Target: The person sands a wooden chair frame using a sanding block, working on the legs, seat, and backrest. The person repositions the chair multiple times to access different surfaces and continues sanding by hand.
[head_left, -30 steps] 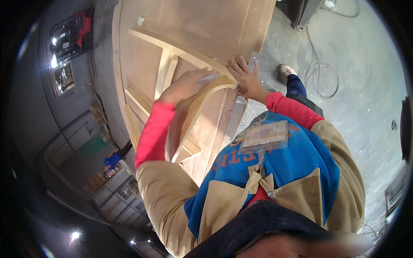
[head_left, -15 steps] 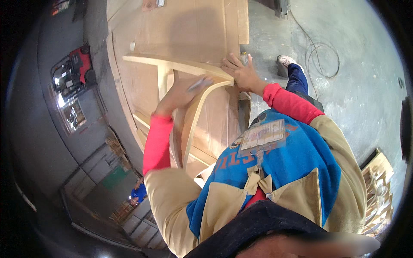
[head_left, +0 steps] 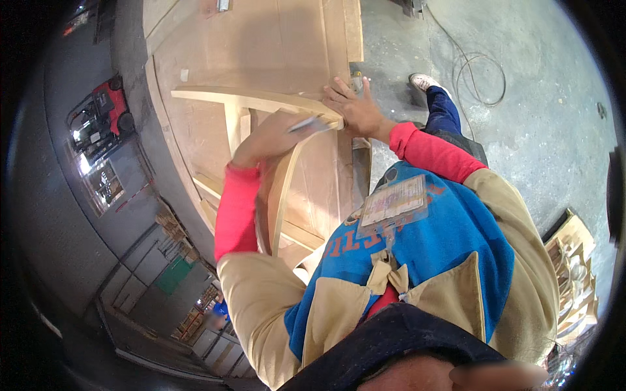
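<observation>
A pale wooden chair-like frame (head_left: 261, 100) with a curved member (head_left: 284, 189) lies on a brown, board-covered worktop (head_left: 287, 39). My left hand (head_left: 272, 138) is closed around a thin greyish-white sheet (head_left: 306, 124), blurred by motion, and presses it along the curved member close to the frame's corner. What kind of sheet it is I cannot make out. My right hand (head_left: 360, 112) rests against that same corner, fingers spread, palm down. Part of the curved member is hidden under my left hand.
A small white object (head_left: 184, 75) lies on the worktop, with another (head_left: 222, 5) at its far end. On the floor to the right is a coiled cable (head_left: 481, 81). Wooden parts (head_left: 574, 267) are stacked at lower right. A red forklift (head_left: 104, 112) stands at left.
My left hand has slid the sheet along the curved member toward the corner. My right hand stays at the corner. The whole view has shifted slightly.
</observation>
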{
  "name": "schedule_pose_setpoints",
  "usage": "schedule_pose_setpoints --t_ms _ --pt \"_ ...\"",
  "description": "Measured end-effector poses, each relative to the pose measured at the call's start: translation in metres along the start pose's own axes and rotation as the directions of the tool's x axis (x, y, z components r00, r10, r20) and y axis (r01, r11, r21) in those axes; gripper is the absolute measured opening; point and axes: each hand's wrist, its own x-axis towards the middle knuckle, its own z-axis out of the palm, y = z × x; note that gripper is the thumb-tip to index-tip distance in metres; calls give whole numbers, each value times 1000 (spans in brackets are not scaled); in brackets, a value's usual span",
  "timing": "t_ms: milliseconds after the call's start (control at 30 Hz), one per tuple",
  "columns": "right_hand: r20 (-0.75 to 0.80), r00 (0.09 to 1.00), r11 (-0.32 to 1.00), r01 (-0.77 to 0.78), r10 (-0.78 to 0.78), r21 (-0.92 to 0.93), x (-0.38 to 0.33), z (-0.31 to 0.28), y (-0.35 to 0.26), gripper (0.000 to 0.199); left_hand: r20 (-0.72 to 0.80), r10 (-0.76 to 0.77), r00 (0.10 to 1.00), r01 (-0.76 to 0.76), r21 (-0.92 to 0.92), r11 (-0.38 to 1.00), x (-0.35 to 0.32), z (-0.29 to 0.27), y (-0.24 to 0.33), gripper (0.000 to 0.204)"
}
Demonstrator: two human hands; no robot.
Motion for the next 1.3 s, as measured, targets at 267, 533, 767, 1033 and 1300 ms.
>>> schedule_pose_setpoints --t_ms 267,533,767,1033,1300 --pt "32 999 999 -8 6 52 0 -8 -2 82 94 91 991 -94 32 995 14 -5 -9 40" --pt "27 999 999 16 -18 44 2 -9 -2 75 -55 64 996 -72 -164 984 -42 -18 -11 36" --pt "108 994 997 -1 -7 74 5 -12 -1 84 -73 169 983 -160 112 981 3 -9 -4 35" --pt "42 996 989 83 -78 -122 8 -4 1 78 -355 170 919 -201 -52 978 -84 48 -12 39" --pt "296 952 978 132 -80 -160 23 -22 2 86 -641 -656 399 -27 -723 690 -256 200 56 43"
